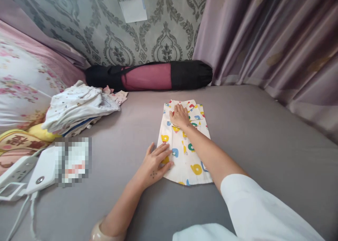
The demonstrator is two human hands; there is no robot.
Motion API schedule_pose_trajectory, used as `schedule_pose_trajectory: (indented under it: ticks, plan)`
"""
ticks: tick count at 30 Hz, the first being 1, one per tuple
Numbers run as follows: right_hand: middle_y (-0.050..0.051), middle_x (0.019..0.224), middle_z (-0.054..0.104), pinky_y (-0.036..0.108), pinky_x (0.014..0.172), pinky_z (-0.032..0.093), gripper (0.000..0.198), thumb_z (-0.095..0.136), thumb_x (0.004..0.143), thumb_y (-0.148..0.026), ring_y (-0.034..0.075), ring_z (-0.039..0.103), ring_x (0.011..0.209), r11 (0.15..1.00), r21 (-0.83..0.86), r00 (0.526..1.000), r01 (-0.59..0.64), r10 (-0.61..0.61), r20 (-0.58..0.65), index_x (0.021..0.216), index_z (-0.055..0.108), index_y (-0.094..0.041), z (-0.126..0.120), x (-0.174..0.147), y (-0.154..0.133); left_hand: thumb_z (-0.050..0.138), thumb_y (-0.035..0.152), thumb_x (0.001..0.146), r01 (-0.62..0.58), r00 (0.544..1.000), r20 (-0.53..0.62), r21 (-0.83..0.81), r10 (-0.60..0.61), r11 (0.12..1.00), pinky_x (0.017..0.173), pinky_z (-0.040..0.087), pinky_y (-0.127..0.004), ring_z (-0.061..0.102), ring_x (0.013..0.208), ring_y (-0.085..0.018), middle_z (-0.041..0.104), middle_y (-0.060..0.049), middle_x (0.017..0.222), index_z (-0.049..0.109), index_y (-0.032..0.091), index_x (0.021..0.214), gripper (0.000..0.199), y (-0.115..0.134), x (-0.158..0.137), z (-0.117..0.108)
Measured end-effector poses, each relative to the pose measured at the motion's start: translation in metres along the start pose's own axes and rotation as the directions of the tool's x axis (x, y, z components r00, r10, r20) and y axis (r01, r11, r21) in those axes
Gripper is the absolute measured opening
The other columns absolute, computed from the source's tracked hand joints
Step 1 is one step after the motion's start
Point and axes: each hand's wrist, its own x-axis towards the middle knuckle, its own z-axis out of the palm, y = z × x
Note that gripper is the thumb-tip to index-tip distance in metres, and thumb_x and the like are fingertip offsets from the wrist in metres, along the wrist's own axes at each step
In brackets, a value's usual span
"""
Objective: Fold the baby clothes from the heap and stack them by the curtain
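The printed shirt (182, 149) lay on the bed (250, 135) at frame centre, where uneven drag from the left hand (155, 160), fingers spread, or the right hand (180, 117), fingers slightly parted, risked creasing or skewing it.

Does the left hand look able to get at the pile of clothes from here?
Probably yes: the left hand rests on the printed garment near its edge, and only gray sheet separates it from the pile of clothes.
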Motion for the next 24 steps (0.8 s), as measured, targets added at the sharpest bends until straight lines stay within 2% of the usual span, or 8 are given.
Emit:
schedule_pose_trajectory:
  ticks: [7,11,14,17,24]
  plan:
    - [0.012,0.16,0.021,0.044,0.119,0.009,0.062,0.017,0.101,-0.041,0.024,0.014,0.148,0.996,0.087,0.997,0.01,-0.016,0.07,0.151,0.029,-0.007,-0.014,0.001,0.008,0.049,0.039,0.095,-0.02,0.999,-0.034,0.031,0.021,0.999,0.117,0.021,-0.059,0.046,0.135,-0.027,0.053,-0.013,0.143,0.057,0.023,0.129,0.038,-0.001,-0.001,0.003]
    - [0.014,0.161,0.019,0.046,0.12,0.003,0.063,0.016,0.1,-0.04,0.025,0.01,0.149,0.998,0.05,0.999,-0.048,0.047,0.017,0.152,0.026,-0.005,-0.023,-0.001,0.027,0.049,0.038,0.096,-0.036,0.998,-0.049,0.042,0.038,0.998,0.117,0.02,-0.058,0.046,0.135,-0.027,0.053,-0.013,0.143,0.057,0.024,0.129,0.037,-0.002,-0.002,0.004]
    - [0.016,0.16,0.018,0.047,0.119,0.002,0.065,0.018,0.1,-0.04,0.026,0.01,0.149,0.991,-0.005,0.991,-0.13,0.13,-0.029,0.151,0.026,-0.002,-0.022,-0.005,0.043,0.049,0.038,0.095,-0.033,0.998,-0.044,0.047,0.035,0.998,0.117,0.022,-0.058,0.047,0.135,-0.027,0.053,-0.012,0.142,0.057,0.023,0.128,0.037,-0.002,-0.002,0.004]
    - [0.016,0.16,0.018,0.047,0.119,0.006,0.068,0.017,0.099,-0.043,0.027,0.011,0.148,0.979,-0.017,0.98,-0.201,0.201,0.01,0.152,0.023,0.0,-0.018,-0.007,0.052,0.048,0.039,0.095,-0.026,0.999,-0.035,0.051,0.028,0.998,0.117,0.022,-0.058,0.046,0.135,-0.027,0.053,-0.012,0.143,0.057,0.023,0.128,0.037,-0.002,-0.001,0.003]
    - [0.015,0.16,0.019,0.046,0.12,0.008,0.07,0.015,0.1,-0.045,0.027,0.011,0.148,0.98,-0.016,0.979,-0.2,0.2,0.035,0.152,0.022,0.0,-0.016,-0.01,0.053,0.047,0.038,0.096,-0.035,0.998,-0.043,0.053,0.038,0.998,0.117,0.021,-0.058,0.048,0.133,-0.026,0.054,-0.012,0.141,0.058,0.023,0.127,0.036,-0.001,-0.001,0.003]
